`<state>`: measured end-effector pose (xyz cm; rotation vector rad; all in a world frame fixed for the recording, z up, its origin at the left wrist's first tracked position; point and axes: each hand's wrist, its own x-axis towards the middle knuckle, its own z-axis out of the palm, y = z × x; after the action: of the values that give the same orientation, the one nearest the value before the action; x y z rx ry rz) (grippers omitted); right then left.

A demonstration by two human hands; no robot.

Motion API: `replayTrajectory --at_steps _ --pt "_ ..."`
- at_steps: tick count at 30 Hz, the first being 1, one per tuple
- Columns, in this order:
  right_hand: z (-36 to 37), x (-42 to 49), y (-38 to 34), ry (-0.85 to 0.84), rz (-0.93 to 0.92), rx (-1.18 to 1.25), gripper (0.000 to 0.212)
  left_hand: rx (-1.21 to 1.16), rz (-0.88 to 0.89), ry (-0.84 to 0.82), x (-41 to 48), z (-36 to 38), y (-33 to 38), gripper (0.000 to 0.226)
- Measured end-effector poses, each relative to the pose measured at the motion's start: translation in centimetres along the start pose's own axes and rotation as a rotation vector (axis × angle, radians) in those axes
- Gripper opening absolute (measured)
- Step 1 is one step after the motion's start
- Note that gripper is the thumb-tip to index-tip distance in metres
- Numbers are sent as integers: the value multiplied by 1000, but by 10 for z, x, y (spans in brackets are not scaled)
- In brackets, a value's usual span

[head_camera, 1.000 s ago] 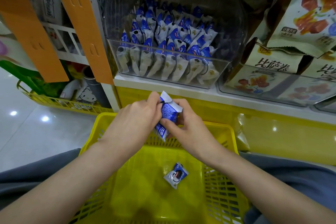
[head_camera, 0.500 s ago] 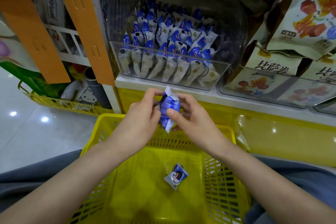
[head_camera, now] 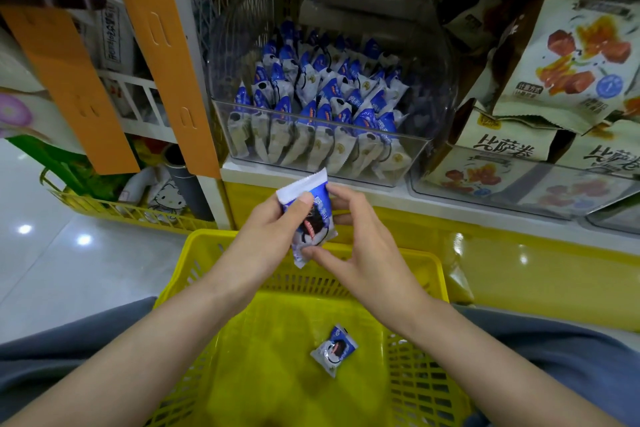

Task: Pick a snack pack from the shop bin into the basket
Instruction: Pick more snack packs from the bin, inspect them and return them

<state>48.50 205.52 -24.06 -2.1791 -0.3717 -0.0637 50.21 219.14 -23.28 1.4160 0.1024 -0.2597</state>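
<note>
Holding a snack pack (head_camera: 312, 218), left grip (head_camera: 266, 236) and right grip (head_camera: 363, 246) hover over basket (head_camera: 270, 340) containing second pack (head_camera: 334, 350).

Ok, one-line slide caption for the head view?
Left hand and right hand hold a snack pack over the yellow basket, a second pack already inside.

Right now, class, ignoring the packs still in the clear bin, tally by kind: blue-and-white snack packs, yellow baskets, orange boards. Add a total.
Snack packs: 2 (held pack, loose pack)
Yellow baskets: 2 (near basket, far basket)
Orange boards: 2 (left board, right board)
Total: 6
</note>
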Motion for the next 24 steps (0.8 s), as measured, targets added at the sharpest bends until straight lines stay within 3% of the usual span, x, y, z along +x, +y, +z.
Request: replayTrajectory --at_steps 2,8,11,13,16,19,24 --pt "0 3 -1 -22 85 109 65 28 21 45 -1 1 0 29" --pt "-11 17 -7 -41 246 424 20 64 144 141 -1 0 13 20" --pt "-16 16 -10 -88 293 623 11 93 184 157 -3 -3 19 22" --pt "-18 15 -11 -104 303 681 20 68 152 150 -3 -6 22 30" --pt "-21 16 -12 -60 293 676 33 66 133 113 -2 -9 29 33" --pt "-25 20 -17 9 261 587 28 69 178 94 0 -11 41 26" --pt "-47 48 -40 154 110 482 21 409 549 247 9 -31 73 21"
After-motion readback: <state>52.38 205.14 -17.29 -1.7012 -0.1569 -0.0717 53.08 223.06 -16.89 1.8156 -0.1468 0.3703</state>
